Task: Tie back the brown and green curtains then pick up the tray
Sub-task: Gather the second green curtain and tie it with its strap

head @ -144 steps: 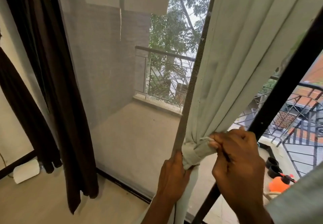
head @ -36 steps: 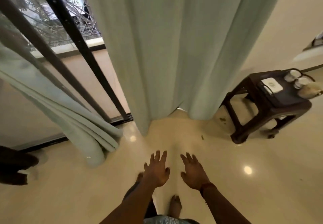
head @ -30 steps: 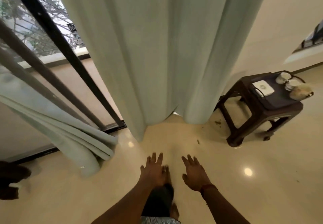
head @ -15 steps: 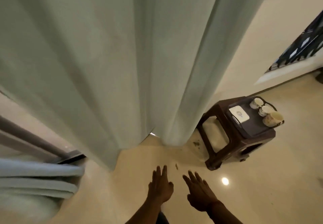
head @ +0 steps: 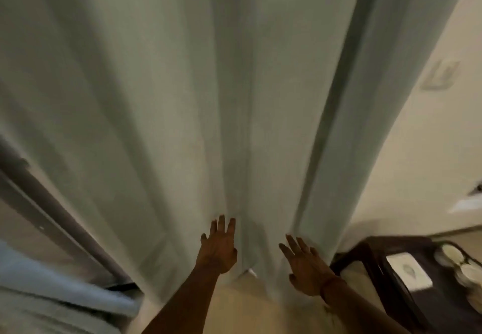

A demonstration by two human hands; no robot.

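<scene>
A pale green curtain [head: 182, 98] hangs loose in long folds and fills most of the head view. My left hand [head: 217, 246] is open, fingers spread, right in front of the curtain's lower folds. My right hand [head: 303, 268] is also open, a little lower and to the right, near the curtain's right edge. Neither hand holds fabric. At the lower right a dark tray [head: 443, 281] lies on a dark brown stool [head: 360, 258], carrying a white card [head: 409, 272] and cups [head: 453, 255]. The brown curtain is out of view.
A bunched part of another green curtain [head: 52, 297] lies at the lower left beside a dark door frame [head: 52, 216]. A cream wall [head: 417, 151] with a switch plate [head: 440, 75] stands to the right. Glossy beige floor [head: 247, 307] shows between my arms.
I turned from the tied curtain at the window to this loose one. Over the last second both open hands rose from floor level up to its lower folds, and the curtain came closer.
</scene>
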